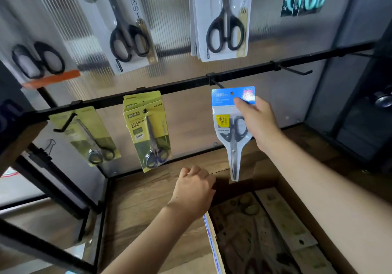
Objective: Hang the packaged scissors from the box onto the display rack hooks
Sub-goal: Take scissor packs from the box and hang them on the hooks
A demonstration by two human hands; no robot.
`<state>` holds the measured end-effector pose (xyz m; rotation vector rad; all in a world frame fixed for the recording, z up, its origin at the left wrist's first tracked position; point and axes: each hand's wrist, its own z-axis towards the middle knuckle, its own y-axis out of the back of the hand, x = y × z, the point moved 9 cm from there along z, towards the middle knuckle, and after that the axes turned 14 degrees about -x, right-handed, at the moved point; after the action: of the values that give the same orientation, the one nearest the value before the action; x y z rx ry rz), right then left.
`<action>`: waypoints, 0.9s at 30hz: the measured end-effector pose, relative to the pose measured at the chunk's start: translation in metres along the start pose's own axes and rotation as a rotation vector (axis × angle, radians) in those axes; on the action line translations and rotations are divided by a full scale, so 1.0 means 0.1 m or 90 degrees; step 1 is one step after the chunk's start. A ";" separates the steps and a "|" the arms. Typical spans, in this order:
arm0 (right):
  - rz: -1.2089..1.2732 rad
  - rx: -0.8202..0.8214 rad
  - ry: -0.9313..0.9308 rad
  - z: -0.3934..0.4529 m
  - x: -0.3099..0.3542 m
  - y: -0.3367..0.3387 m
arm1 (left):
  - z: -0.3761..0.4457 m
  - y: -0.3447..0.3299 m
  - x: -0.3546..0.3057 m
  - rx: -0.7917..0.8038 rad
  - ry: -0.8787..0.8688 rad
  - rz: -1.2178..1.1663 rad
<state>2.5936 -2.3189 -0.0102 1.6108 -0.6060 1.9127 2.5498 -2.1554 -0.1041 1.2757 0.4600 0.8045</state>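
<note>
Head view: at left, yellow-carded scissors packs (pixel 146 129) hang from the black rail (pixel 186 85). Your left hand (pixel 194 188) curls its grip over the cardboard box's (pixel 314 205) rim. Your right hand (pixel 257 121) pinches the blue-topped scissors pack (pixel 230 123), its hole just under a hook (pixel 218 84).
</note>
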 end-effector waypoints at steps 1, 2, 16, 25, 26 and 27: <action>-0.006 -0.003 -0.003 0.01 -0.01 0.01 | 0.00 -0.02 -0.02 0.000 -0.004 -0.001; -0.012 -0.004 -0.005 0.01 -0.01 0.02 | 0.00 -0.03 -0.03 -0.003 -0.009 -0.004; -0.066 0.008 0.000 0.18 -0.06 -0.19 | -0.10 -0.19 -0.12 0.019 -0.032 -0.016; -0.078 -0.033 -0.026 0.52 -0.14 -0.57 | -0.05 -0.21 0.07 0.004 -0.038 0.016; -0.079 -0.035 -0.028 0.55 -0.15 -0.59 | -0.05 -0.21 0.09 0.004 -0.038 0.020; -0.083 -0.035 -0.029 0.57 -0.15 -0.60 | -0.05 -0.20 0.11 0.004 -0.039 0.024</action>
<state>2.6771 -2.3137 -0.0160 1.6231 -0.5532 1.7555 2.5590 -2.1457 -0.1235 1.3141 0.3902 0.7939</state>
